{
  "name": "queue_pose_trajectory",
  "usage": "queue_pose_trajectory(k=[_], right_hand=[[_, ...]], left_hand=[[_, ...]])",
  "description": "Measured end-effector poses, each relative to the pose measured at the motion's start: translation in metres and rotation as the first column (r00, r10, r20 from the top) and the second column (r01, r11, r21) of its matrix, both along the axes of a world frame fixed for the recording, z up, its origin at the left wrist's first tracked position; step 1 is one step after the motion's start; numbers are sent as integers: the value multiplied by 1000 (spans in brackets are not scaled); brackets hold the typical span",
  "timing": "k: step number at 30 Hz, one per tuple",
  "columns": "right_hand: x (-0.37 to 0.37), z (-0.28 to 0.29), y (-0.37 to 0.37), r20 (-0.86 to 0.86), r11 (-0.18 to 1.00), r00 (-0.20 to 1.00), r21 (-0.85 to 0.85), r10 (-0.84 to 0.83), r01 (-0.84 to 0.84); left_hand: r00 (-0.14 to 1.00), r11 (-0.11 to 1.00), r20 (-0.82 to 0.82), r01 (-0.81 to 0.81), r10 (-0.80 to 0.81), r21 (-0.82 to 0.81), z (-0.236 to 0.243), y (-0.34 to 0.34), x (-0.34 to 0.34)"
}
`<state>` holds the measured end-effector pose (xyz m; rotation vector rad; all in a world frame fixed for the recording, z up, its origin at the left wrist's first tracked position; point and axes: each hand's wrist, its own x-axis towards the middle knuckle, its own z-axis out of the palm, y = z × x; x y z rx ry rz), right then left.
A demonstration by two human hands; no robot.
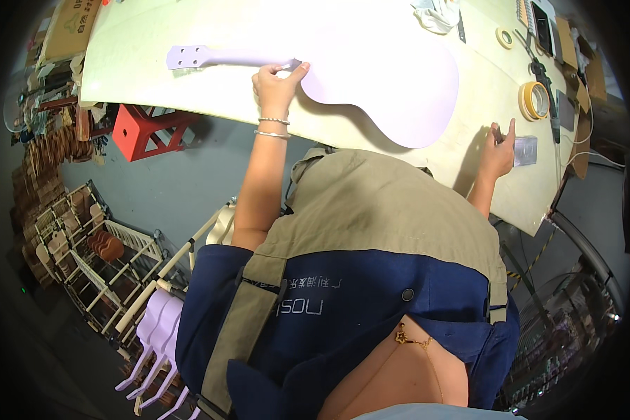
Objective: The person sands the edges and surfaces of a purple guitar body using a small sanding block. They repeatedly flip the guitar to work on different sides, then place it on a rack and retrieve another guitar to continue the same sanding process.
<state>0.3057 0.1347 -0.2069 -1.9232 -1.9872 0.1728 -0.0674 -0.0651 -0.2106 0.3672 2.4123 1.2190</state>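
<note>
A pale lilac ukulele body with neck lies across the table, its headstock to the left and its rounded body to the right. Strong light washes out much of its upper edge. My left hand is closed at the joint of neck and body, thumb against the body and fingers curled at the neck. Off to the right of the body, my right hand is raised over the table with fingers apart and nothing visible in them. A small clear plastic box lies right beside it.
Yellow tape rolls, a dark long-handled tool and a phone lie along the table's right side. A white cloth is at the far edge. A red stool and a rack with lilac instruments stand left.
</note>
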Motion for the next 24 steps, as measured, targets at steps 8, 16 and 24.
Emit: queue_pose_trajectory(k=[8,16,24], right_hand=[[-6,-6,-2,18,998,999,49,38,-39],[-10,-9,-10,76,999,996,-1,44,-44],[-15,-9,-18,-185,999,982,12,44,-43]], left_hand=[[989,914,141,-97,44,393,16,-6,6],[993,992,-27,115,-114,51,9,2,3],[963,932,-109,-265,245,-246,-6,-3,-7]])
